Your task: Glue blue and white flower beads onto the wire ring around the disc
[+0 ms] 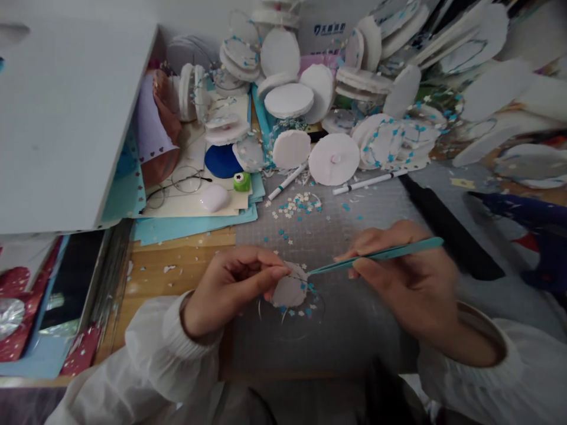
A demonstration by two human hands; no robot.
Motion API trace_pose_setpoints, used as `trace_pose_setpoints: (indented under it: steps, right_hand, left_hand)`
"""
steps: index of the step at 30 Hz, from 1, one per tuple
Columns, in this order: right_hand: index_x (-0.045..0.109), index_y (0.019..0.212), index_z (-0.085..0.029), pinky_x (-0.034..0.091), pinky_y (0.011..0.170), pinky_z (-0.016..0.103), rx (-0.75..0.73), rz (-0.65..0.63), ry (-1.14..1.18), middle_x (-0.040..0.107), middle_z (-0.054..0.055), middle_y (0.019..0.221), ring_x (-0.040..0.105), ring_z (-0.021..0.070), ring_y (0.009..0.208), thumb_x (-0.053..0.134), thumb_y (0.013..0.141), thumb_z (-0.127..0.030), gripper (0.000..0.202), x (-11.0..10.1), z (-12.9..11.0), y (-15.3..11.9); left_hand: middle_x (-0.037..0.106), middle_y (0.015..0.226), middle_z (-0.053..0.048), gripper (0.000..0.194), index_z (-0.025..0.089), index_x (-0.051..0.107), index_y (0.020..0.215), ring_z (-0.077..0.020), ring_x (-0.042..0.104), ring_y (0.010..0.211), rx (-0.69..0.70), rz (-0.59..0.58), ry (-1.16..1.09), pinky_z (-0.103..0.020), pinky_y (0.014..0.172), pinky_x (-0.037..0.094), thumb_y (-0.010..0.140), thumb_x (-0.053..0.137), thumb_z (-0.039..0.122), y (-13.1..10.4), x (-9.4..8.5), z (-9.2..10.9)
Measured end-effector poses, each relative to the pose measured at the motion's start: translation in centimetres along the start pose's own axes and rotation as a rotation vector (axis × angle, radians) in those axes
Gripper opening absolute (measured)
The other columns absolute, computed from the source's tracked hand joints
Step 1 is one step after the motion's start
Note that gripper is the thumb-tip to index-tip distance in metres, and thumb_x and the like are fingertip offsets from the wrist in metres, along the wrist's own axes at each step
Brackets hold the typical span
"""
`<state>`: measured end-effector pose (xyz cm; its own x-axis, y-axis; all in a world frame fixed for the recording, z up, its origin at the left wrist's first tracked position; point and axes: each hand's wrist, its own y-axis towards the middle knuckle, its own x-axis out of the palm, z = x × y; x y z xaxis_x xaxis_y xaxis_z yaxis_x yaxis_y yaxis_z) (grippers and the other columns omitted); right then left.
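Note:
My left hand (pixel 241 286) pinches the edge of a small white disc (pixel 290 290) with thin wire loops around it. Tiny blue and white flower pieces (pixel 305 310) dot the wire along the disc's lower right side. In my right hand (pixel 403 277) is a pair of teal tweezers (pixel 398 250), held between thumb and fingers. Their tips meet the upper right edge of the disc; whether they grip a piece is too small to tell. Just beyond the disc, loose blue and white paper flowers (pixel 299 205) lie scattered on the grey cutting mat (pixel 266 348).
Many white discs (pixel 334 159), some wrapped in flowered wire, crowd the back. Two white pens (pixel 370 182) lie before them. At right are a long black object (pixel 452 227) and a dark blue glue gun (pixel 527 218). Eyeglasses (pixel 188 180) and a green punch (pixel 241 182) rest on papers at left.

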<state>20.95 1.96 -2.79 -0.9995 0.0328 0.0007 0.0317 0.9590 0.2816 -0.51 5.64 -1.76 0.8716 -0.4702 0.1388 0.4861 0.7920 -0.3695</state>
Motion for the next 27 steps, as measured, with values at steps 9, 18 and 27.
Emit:
trace_pose_setpoints:
  steps: [9, 18, 27]
  right_hand:
    - [0.063, 0.089, -0.027, 0.053, 0.059, 0.033, -0.051, -0.019, -0.057, 0.066, 0.000, 0.073, 0.064, 0.0168, 0.068, 0.063, 0.074, -0.005, 0.026, 0.25, -0.53, -0.37]
    - [0.062, 0.088, -0.028, 0.053, 0.058, 0.034, -0.030, -0.050, -0.148, 0.068, 0.001, 0.074, 0.065, 0.0178, 0.069, 0.063, 0.075, -0.009, 0.023, 0.15, -0.61, -0.47]
    - [0.062, 0.089, -0.027, 0.053, 0.062, 0.031, -0.029, -0.072, -0.109, 0.066, 0.000, 0.077, 0.063, 0.0155, 0.071, 0.062, 0.075, -0.005, 0.026, 0.09, -0.33, -0.35]
  left_hand:
    - [0.053, 0.048, 0.004, 0.014, 0.013, 0.068, 0.075, -0.0033, 0.038, 0.037, -0.005, 0.050, 0.042, -0.014, 0.033, 0.026, 0.080, 0.065, 0.026, 0.07, 0.23, -0.12]
    - [0.052, 0.048, 0.004, 0.015, 0.014, 0.068, 0.075, -0.0034, 0.036, 0.036, -0.028, 0.066, 0.063, -0.015, 0.031, 0.021, 0.079, 0.066, 0.028, 0.04, 0.31, -0.27]
    - [0.051, 0.048, 0.004, 0.011, 0.014, 0.069, 0.075, -0.0045, 0.042, 0.042, 0.004, 0.032, 0.027, -0.015, 0.038, 0.031, 0.081, 0.064, 0.022, 0.09, 0.24, -0.30]
